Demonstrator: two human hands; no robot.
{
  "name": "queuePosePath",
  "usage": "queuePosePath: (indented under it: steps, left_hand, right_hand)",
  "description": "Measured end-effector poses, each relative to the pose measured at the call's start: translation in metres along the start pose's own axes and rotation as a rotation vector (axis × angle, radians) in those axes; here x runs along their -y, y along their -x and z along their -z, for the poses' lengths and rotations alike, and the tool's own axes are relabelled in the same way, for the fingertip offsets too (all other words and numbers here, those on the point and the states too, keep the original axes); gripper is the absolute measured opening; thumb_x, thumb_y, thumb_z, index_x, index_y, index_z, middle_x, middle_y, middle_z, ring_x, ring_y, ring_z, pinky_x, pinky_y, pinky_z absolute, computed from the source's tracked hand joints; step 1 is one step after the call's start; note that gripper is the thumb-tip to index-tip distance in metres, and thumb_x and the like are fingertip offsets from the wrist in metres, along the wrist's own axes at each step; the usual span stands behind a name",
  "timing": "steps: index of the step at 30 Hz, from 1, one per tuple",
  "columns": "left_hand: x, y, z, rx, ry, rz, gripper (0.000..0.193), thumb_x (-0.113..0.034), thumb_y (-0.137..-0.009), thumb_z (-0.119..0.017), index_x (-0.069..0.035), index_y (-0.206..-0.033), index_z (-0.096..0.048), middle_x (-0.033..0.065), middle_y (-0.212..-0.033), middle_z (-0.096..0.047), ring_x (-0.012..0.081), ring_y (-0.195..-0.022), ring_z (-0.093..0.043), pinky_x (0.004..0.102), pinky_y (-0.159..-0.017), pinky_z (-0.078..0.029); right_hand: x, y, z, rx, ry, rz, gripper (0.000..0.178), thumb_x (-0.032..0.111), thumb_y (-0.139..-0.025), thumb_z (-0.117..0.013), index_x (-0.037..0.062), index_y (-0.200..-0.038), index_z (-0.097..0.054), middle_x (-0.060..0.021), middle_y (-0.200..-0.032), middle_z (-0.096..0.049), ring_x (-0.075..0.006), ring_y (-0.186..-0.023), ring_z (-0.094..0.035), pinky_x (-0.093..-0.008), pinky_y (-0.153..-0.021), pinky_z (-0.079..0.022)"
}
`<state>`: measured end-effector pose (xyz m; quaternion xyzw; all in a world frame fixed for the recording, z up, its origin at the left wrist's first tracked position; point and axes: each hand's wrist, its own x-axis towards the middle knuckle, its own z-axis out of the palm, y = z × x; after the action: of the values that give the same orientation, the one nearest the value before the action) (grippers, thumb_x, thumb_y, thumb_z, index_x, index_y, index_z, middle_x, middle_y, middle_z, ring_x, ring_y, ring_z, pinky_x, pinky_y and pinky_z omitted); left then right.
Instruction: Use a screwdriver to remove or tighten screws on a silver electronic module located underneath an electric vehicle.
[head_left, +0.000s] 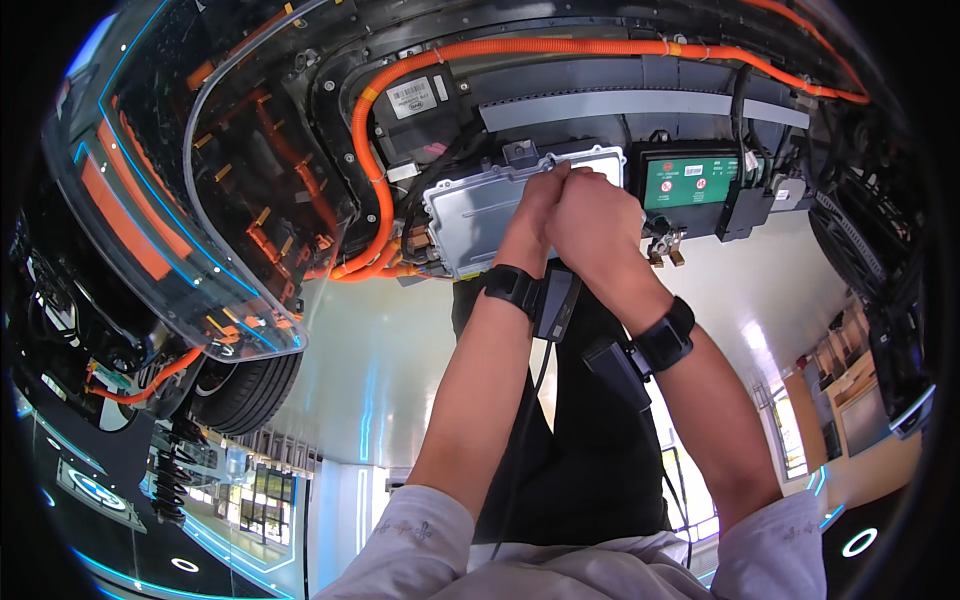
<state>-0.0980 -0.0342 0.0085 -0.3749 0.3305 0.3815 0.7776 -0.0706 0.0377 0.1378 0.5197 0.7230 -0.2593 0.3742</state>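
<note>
Both my hands meet at the far edge of a flat silver metal cover [470, 225] with bolt lugs along its rim. My right hand [597, 215] is closed, its back toward me, overlapping the fingers of my left hand [540, 203]. My left hand is curled against it, just left of it. Whatever sits between the fingers is hidden, so I cannot make out what they hold. Each wrist wears a black strap, the left strap [513, 290] and the right strap [665, 338], with a small black box attached.
A thick orange cable [372, 150] curves around the cover's left and far sides. Right of the cover sits a green-labelled black battery [690, 182]. A black module [420, 105] lies beyond. At left are a clear panel edge [265, 350] and a tyre [245, 395].
</note>
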Motion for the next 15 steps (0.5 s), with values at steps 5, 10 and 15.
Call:
queuePosePath:
  steps: [5,10,15]
  left_hand:
    - [-0.003,0.021,-0.025,-0.120,-0.268,-0.107,0.040,-0.026,-0.103,-0.028,0.003,-0.110,-0.055,0.0159,-0.098,-0.068,0.0226,-0.088,-0.066,0.0359,-0.077,-0.054]
    - [-0.005,0.026,-0.020,-0.107,-0.196,-0.125,0.043,-0.030,-0.103,-0.027,0.003,-0.114,-0.053,0.0166,-0.099,-0.068,0.0241,-0.083,-0.067,0.0337,-0.071,-0.054]
    - [-0.006,0.033,-0.031,-0.347,-0.653,-0.197,0.045,-0.033,-0.098,-0.043,0.005,-0.097,-0.065,0.0134,-0.081,-0.065,0.0222,-0.065,-0.062,0.0310,-0.060,-0.051]
  right_hand:
    - [-0.017,0.025,-0.014,0.088,-1.384,-0.572,0.035,0.031,-0.089,-0.051,0.0039,-0.110,-0.057,-0.0120,-0.080,-0.065,-0.0172,-0.054,-0.062,-0.0289,-0.046,-0.046]
    - [-0.031,0.035,-0.028,0.371,-1.592,-0.551,0.033,0.030,-0.094,-0.047,0.0026,-0.108,-0.058,-0.0113,-0.080,-0.063,-0.0144,-0.058,-0.059,-0.0274,-0.043,-0.039]
    - [-0.020,0.038,-0.014,-0.291,-0.300,-0.008,0.034,0.018,-0.087,-0.060,-0.0041,-0.113,-0.061,-0.0236,-0.089,-0.064,-0.0352,-0.078,-0.064,-0.0407,-0.067,-0.051]
